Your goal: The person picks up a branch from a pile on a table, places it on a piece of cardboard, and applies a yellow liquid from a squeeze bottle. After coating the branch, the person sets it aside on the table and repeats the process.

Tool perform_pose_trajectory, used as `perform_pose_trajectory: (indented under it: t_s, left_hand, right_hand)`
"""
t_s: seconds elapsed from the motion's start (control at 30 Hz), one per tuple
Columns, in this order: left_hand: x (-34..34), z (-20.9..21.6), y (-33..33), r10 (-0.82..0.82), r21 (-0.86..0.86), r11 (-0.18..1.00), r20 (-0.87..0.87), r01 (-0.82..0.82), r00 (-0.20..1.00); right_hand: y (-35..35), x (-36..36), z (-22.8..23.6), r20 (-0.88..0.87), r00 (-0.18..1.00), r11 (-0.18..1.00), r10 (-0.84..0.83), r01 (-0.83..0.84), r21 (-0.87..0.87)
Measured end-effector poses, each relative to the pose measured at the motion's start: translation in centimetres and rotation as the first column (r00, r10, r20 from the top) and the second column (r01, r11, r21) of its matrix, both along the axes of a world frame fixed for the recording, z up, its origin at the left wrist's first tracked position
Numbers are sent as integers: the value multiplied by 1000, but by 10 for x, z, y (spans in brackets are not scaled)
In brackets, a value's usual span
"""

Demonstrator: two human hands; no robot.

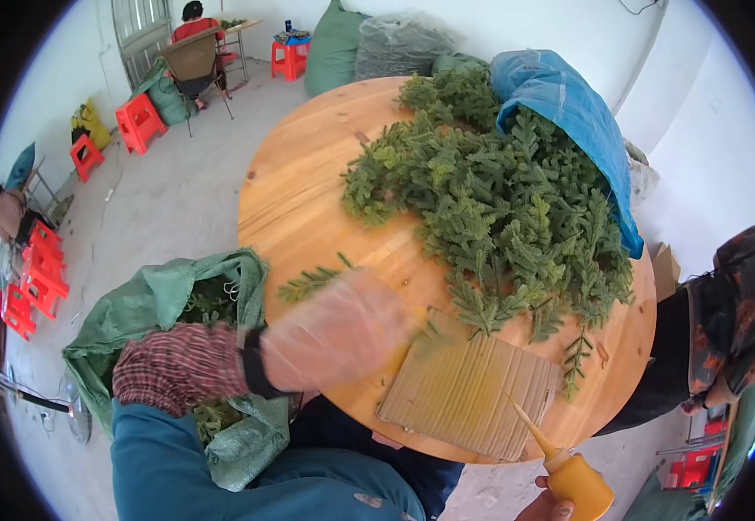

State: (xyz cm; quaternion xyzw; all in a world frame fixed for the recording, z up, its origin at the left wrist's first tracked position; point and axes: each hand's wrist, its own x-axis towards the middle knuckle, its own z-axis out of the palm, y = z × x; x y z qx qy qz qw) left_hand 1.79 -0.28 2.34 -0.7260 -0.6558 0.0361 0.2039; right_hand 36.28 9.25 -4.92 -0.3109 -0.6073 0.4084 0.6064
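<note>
My left hand (338, 330), in a thin clear covering, is smeared by motion over the near left of the round wooden table (295, 182). A blurred bit of green (434, 339) shows at its fingertips; whether the fingers hold it I cannot tell. Just beyond this hand lies a green artificial fir sprig (308, 283). At the lower right, my right hand (544, 505) is closed round a yellow squeeze bottle (579, 488), its long thin nozzle pointing up and left over a piece of corrugated cardboard (464, 395). Yellowish stains mark the cardboard.
A large heap of fir sprigs (508, 200) spills from a blue sack (560, 91) across the table. An open green sack (152, 300) stands by my left arm. Another person (725, 321) is at the right edge. Red stools (140, 122) and seated people are farther off.
</note>
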Motion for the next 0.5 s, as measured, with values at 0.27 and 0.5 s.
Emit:
perform_pose_trajectory:
  t_s: [0.27, 0.5]
  left_hand:
    - [-161, -17, 3, 263, 5, 952, 499, -306, 826]
    - [-222, -70, 73, 454, 51, 786, 629, -616, 631]
  right_hand:
    - [5, -4, -21, -94, 992, 986, 80, -93, -139]
    - [-4, -6, -17, -35, 999, 995, 19, -22, -97]
